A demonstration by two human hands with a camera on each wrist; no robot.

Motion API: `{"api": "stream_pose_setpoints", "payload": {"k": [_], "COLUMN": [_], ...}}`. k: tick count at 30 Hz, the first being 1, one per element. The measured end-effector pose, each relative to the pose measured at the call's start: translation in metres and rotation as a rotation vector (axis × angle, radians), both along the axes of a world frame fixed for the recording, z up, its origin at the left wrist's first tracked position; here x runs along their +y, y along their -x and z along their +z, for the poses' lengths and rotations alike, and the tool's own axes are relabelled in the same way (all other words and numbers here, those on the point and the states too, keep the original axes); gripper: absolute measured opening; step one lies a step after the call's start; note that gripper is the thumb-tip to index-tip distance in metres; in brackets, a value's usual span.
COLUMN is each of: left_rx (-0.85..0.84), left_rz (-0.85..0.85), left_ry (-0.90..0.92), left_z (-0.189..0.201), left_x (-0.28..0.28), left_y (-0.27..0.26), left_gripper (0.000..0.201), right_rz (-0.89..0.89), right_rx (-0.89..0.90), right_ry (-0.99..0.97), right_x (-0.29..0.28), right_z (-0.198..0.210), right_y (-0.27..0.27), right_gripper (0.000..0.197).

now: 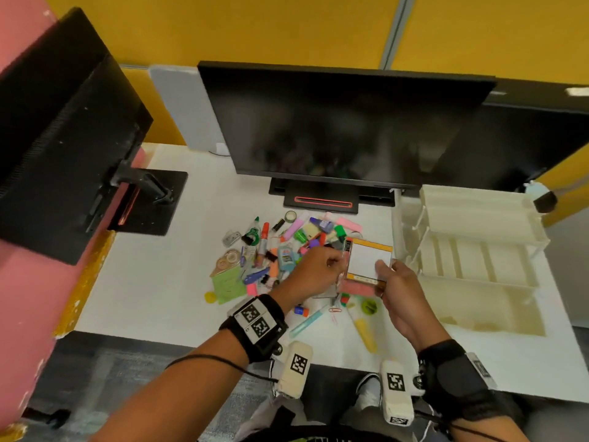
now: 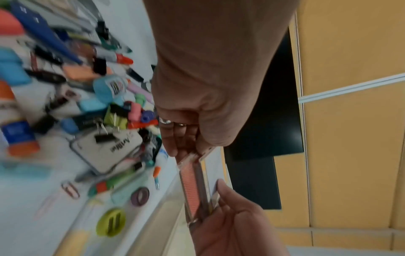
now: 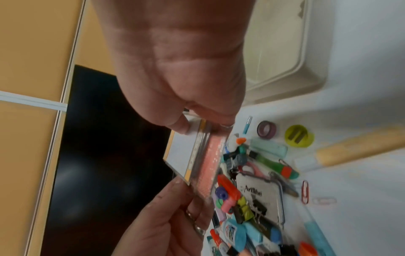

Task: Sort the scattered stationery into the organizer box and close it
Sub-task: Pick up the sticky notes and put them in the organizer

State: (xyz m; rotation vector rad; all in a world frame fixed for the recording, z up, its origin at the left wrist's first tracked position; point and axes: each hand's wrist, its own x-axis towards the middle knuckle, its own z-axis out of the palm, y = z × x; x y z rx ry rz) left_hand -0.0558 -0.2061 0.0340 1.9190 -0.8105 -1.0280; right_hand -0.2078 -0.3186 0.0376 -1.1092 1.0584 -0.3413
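Lifting of flat stack, white orange-bordered note pad (image 1: 369,259) with clear case of pink sheets (image 3: 210,166) beneath, is judged step in hand. Stack held level above scattered stationery pile (image 1: 280,253), near open cream tiered plastic organizer box (image 1: 478,260) at right.

Advice: both layers kept pinched together; wide lower tray suited, judged.

Left hand (image 1: 314,269) pinches stack's left edge, fingers curled. Right hand (image 1: 398,290) pinches right edge, thumb on top.

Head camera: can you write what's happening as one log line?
left hand: holds flat pack | right hand: holds it too | organizer box: open | pile: unsorted
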Motion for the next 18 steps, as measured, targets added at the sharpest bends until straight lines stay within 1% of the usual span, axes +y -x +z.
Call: {"api": "stream_pose_setpoints", "payload": {"k": [2,4,7,9,10,12,14,15,18], "left_rx": [0.059,0.147,0.295,0.356,0.363,0.334,0.333,0.362,0.403], "left_rz": [-0.011,-0.003,0.026,0.058,0.059,0.021,-0.02,-0.029,-0.02], "left_ry": [0.002,0.009,-0.003,-0.015,-0.02,-0.031,-0.065,-0.085,-0.174], "left_z": [-0.006,-0.005,0.0,0.0,-0.003,-0.011,-0.018,-0.02,-0.029], "left_x": [-0.018,-0.038,-0.07,-0.088,-0.097,-0.112,-0.128,-0.136,-0.16], "left_y": [0.025,0.055,0.098,0.126,0.139,0.163,0.184,0.193,0.212], "left_gripper": [0.03,0.036,0.039,0.043,0.043,0.035,0.033,0.03,0.021], "right_rz": [-0.06,-0.1,-0.072,-0.077,-0.078,-0.083,-0.08,-0.1,-0.241], "right_rx": [-0.007,0.011,0.008,0.004,0.015,0.064,0.13,0.189,0.504], "right_ry": [0.02,0.051,0.112,0.128,0.142,0.164,0.212,0.284,0.612], "right_x": [-0.013,-0.027,-0.047,-0.06,-0.066,-0.081,-0.097,-0.106,-0.145], "right_z": [-0.001,-0.004,-0.005,-0.006,-0.007,-0.01,-0.012,-0.015,-0.031], "right_y": [0.021,0.045,0.083,0.107,0.12,0.142,0.165,0.179,0.229], "right_gripper": [0.023,0.029,0.027,0.028,0.028,0.027,0.025,0.025,0.019]}}
